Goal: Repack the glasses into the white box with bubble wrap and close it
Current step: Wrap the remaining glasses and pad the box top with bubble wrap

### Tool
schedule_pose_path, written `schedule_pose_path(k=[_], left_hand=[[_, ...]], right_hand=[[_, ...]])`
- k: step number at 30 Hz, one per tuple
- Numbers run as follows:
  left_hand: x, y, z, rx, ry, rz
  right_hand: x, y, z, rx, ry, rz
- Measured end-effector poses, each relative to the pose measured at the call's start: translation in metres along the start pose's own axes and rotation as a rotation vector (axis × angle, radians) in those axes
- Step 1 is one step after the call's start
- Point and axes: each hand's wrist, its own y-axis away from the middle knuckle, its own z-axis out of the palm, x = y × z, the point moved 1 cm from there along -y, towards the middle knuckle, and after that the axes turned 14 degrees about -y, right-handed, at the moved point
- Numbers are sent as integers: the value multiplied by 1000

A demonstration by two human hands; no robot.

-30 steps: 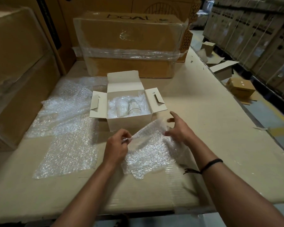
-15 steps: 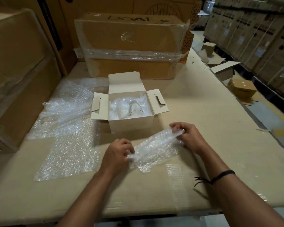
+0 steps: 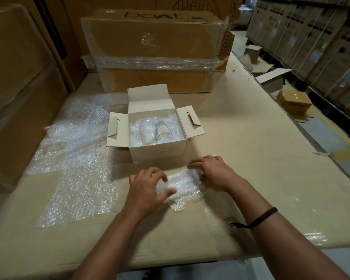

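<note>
I see a cardboard-covered table (image 3: 261, 158) in a storeroom of stacked cartons (image 3: 315, 49). The white box (image 3: 158, 153) stands open, glasses (image 3: 162, 131) inside. Just in front of the box, my left grip (image 3: 148, 188) and right grip (image 3: 214, 172) each clutch an end of the bubble wrap (image 3: 183, 185).

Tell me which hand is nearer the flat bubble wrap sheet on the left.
Left. The left hand grips the bubble wrap roll just right of the flat sheet; the right hand holds the roll's other end, farther right.
</note>
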Motion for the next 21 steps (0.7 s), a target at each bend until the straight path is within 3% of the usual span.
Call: schedule_pose_path(k=[3, 7, 12, 18, 21], left_hand=[[7, 2, 2, -136, -108, -45], [12, -1, -3, 49, -65, 86], [-14, -9, -14, 169, -133, -31], [-33, -17, -19, -53, -177, -138], [-32, -23, -26, -26, -109, -116]], right_hand=[[-6, -4, -5, 82, 61, 20], [-6, -8, -4, 80, 8, 31], [-4, -4, -5, 100, 5, 25], [-7, 1, 8, 164, -175, 17], [-14, 1, 25, 188, -208, -78]])
